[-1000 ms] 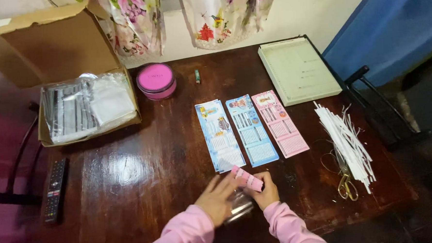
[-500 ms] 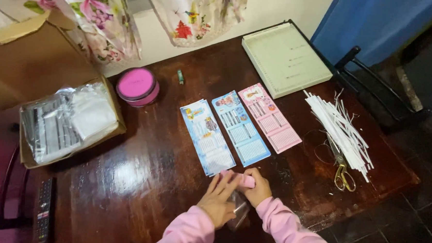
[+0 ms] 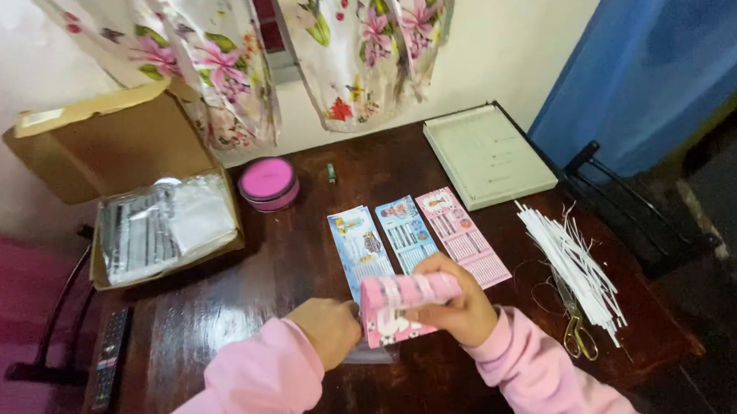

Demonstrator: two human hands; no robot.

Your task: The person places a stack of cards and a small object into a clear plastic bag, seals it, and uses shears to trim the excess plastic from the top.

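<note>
I see my right hand [image 3: 460,306] gripping a pink printed card [image 3: 402,309], bent over at its top, above the table's [image 3: 224,321] front edge. My left hand [image 3: 328,331] pinches a clear plastic sleeve [image 3: 371,354] beneath it.

Bare desk [image 3: 248,303] lies open left of the hands, while three cards [image 3: 415,238] and white strips [image 3: 574,260] crowd ahead and right.
</note>
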